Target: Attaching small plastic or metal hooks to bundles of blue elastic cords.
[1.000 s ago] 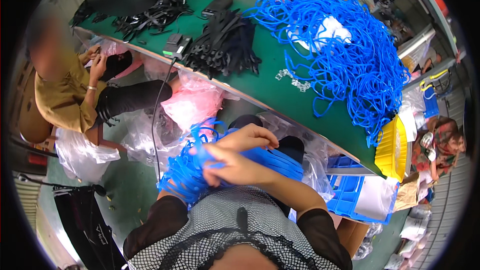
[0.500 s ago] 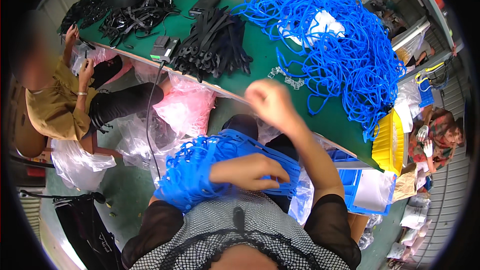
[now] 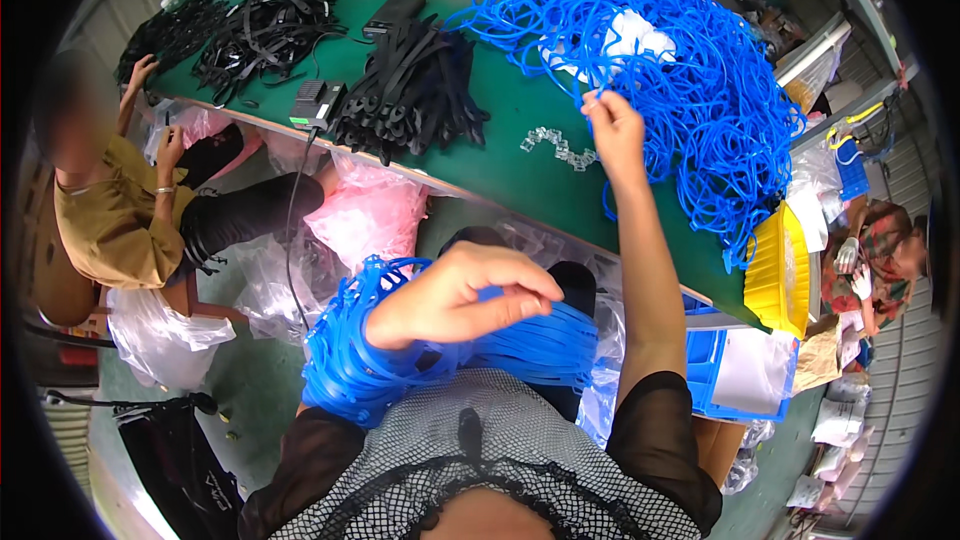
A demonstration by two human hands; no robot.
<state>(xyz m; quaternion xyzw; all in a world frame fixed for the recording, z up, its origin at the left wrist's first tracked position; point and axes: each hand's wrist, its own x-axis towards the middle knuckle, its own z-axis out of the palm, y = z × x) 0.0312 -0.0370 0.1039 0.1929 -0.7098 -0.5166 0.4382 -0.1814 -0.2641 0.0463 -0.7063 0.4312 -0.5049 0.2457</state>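
Observation:
On the far side of the table edge my right hand [image 3: 617,135] reaches into the near border of a tangled heap of thin blue straps [image 3: 705,110]. Its thumb and fingertips are pinched on one blue strap there. My left hand [image 3: 465,290] hovers above my lap, palm inward, with fingers stretched out and nothing in them. Many blue strap loops [image 3: 350,365] hang round my left forearm. More of the blue straps lie flat across my lap [image 3: 540,345]. Small clear plastic pieces [image 3: 560,148] sit on the green tabletop beside my right hand.
Black straps [image 3: 410,90] lie bundled on the green table [image 3: 530,200], near a small corded device [image 3: 318,102]. A yellow basket [image 3: 777,270] stands at the right edge, above a blue crate [image 3: 735,370]. A co-worker [image 3: 120,200] sits at left, another [image 3: 875,265] at right. Pink bags [image 3: 370,215] are below.
My right hand has moved from the table's near edge out to the blue heap and pinched a strap. My left hand has risen a little from my lap, fingers straighter.

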